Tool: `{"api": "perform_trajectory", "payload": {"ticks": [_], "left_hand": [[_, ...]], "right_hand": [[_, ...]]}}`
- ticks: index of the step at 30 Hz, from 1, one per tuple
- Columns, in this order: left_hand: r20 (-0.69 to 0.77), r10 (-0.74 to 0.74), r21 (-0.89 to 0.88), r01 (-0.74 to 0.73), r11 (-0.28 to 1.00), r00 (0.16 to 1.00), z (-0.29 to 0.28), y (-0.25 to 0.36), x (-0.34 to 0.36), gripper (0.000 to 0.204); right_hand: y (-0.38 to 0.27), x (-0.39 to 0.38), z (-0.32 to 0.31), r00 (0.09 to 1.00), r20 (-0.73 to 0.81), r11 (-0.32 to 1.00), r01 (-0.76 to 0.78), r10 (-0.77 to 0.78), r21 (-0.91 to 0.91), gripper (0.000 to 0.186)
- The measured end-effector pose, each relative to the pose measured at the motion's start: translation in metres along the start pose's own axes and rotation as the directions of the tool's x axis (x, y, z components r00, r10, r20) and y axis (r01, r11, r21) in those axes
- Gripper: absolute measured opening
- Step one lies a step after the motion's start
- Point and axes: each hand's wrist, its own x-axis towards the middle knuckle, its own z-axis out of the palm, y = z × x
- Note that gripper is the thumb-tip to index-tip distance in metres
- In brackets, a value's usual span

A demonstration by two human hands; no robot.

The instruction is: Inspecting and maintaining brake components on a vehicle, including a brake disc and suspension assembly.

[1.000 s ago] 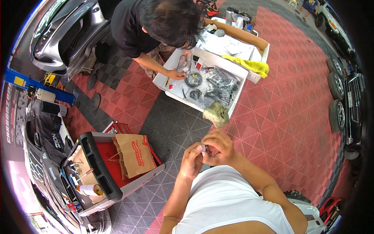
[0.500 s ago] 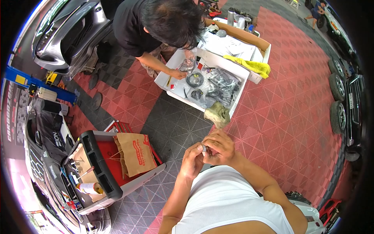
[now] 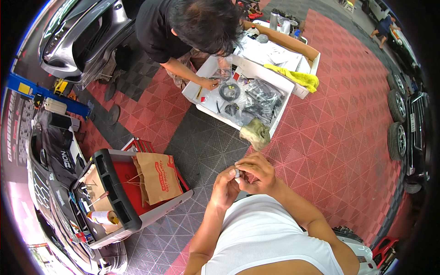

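Left hand (image 3: 223, 189) and right hand (image 3: 258, 175) are meeting nearby, fingertips pinching a small grey piece (image 3: 237, 173) between them, shape partly hidden. Pinch is barely changing since a second ago, so handling is continuing. Far side, co-worker's hand (image 3: 209, 84) is reaching into white tray (image 3: 284, 101); rag (image 3: 255, 134) is draping its near corner.

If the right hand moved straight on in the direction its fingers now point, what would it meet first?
Most likely the left hand, whose fingertips face those of the right hand at a small grey part; depth there is hard to judge.
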Motion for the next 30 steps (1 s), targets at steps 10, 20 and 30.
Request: {"api": "perform_trajectory", "payload": {"ticks": [10,20,30], "left_hand": [[0.011,-0.087,0.008,0.087,0.996,0.996,0.002,-0.0075,-0.001,0.027],[-0.001,-0.082,-0.044,0.082,0.996,0.997,-0.0002,-0.0091,-0.0021,0.026],[0.0,-0.062,-0.054,0.062,0.997,0.998,0.0014,-0.0085,-0.0024,0.026]], "right_hand": [[-0.0015,-0.0047,-0.001,0.998,-0.066,0.999,0.015,-0.019,-0.051,0.023],[-0.0038,-0.0043,-0.0006,0.998,-0.056,0.998,0.023,-0.026,-0.057,0.024],[-0.0016,-0.0068,0.0012,0.998,-0.057,0.997,0.038,-0.041,-0.064,0.026]]}}
